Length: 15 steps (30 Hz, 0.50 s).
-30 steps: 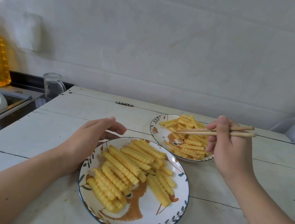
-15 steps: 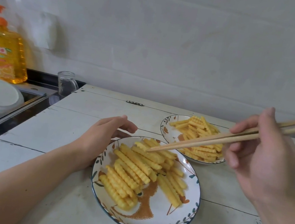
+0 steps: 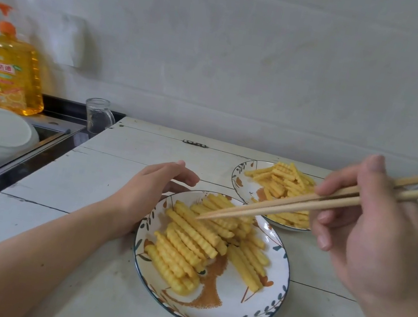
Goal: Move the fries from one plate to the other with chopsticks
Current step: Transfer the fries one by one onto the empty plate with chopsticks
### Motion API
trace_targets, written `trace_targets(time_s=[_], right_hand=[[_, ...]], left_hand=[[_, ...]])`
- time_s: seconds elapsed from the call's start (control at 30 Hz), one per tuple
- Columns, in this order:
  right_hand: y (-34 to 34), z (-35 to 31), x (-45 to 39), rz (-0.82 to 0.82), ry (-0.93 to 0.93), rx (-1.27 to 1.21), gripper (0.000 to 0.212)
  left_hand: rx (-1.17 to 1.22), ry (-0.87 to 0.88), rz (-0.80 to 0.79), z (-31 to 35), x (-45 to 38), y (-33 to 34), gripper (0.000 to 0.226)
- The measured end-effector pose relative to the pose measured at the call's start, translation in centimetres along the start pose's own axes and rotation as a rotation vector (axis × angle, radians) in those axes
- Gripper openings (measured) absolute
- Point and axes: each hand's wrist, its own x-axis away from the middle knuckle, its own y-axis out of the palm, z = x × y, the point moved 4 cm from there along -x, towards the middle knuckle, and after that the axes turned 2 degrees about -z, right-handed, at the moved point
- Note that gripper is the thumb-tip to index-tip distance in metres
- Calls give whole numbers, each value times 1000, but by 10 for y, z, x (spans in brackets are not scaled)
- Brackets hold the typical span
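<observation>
Wooden chopsticks (image 3: pixel 291 204), gripped by the right hand (image 3: pixel 373 230), point lower-left, tips nearly closed, empty, touching crosswise-lying fries (image 3: pixel 195 233).

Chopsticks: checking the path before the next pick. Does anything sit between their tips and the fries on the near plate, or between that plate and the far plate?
Nothing visible. The chopsticks in the right hand point straight at the fries; the near plate and far plate lie close together.

White plank table (image 3: pixel 103 187) with two fry-laden plates, near (image 3: pixel 264 310) and far (image 3: pixel 246 185).
</observation>
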Motion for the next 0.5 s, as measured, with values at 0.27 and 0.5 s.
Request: trace_targets(time_s=[0.27, 0.5], right_hand=[[-64, 12, -33, 324, -78, 349, 46], [-65, 30, -33, 227, -35, 480, 46]], left_hand=[[4, -23, -15, -1, 1, 1, 46], [0, -22, -13, 0, 2, 2, 45]])
